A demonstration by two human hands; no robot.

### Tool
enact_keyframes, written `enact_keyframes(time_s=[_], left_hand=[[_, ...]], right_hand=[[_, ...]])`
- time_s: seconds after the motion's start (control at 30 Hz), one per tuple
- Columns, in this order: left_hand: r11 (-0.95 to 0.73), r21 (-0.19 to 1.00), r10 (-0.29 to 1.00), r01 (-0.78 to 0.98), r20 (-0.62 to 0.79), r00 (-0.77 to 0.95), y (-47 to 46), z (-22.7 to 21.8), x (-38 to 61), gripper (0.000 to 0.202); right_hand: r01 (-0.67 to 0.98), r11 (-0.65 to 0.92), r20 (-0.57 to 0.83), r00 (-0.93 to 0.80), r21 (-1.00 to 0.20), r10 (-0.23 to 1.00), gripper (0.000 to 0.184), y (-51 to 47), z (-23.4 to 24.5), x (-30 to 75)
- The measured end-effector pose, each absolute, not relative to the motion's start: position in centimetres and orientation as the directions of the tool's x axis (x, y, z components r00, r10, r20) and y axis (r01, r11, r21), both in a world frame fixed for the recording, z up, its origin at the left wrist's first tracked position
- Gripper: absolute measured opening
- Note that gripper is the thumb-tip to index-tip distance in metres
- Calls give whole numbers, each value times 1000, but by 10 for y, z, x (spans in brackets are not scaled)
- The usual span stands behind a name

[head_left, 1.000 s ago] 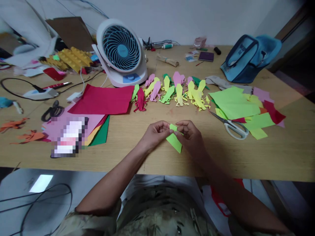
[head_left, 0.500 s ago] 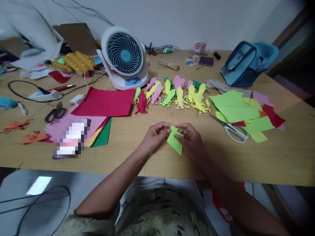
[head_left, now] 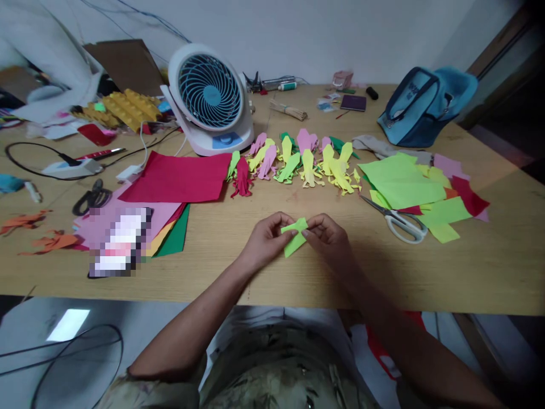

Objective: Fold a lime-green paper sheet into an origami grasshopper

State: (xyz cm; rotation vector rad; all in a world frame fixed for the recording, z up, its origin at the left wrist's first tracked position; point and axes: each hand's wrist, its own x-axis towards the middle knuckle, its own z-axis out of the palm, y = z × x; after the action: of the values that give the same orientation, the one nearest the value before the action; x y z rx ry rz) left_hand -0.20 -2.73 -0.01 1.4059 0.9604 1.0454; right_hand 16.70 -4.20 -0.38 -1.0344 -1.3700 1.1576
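Observation:
A small folded piece of lime-green paper point(head_left: 294, 243) is held just above the wooden table, between my two hands. My left hand point(head_left: 272, 236) pinches its left side, thumb on top. On the other side my right hand point(head_left: 327, 238) grips the upper right edge between thumb and fingers. Parts of the paper are hidden under the fingertips. Beyond the hands lies a row of several folded paper figures point(head_left: 309, 170) in yellow, pink, green and red. White-handled scissors point(head_left: 406, 226) rest to the right, beside a pile of coloured paper sheets point(head_left: 400, 182).
On the left are a red sheet point(head_left: 179, 177), a phone point(head_left: 121, 244) with a blurred screen, black scissors point(head_left: 91, 197) and orange paper figures point(head_left: 53, 242). A white fan point(head_left: 210, 96) stands behind. At the back right sits a blue bag point(head_left: 426, 108). The table's front edge runs below my forearms.
The lime-green paper has been turned between my hands; its lower point now leans left instead of right. Both hands keep their grip. The whole view has shifted slightly.

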Motion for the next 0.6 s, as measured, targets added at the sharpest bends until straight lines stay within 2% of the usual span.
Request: enact_keyframes(time_s=[0.17,0.23,0.4,0.6], left_hand=[[-344,905,926,249,285,246,-30,8,-5,5],[-338,908,923,246,269,275,-31,11,-6,8],[-190,971,938,146,135,321,-30,11,-7,21],[-321,911,926,259,244,290,-31,9,-6,21]], right_hand=[[59,220,214,-96,-974,972,18,-41,-7,172],[64,247,240,-96,-967,966,15,-41,-7,173],[73,281,274,-92,-957,957,11,-42,-3,173],[89,344,331,-137,-935,934,4,-42,-4,173]])
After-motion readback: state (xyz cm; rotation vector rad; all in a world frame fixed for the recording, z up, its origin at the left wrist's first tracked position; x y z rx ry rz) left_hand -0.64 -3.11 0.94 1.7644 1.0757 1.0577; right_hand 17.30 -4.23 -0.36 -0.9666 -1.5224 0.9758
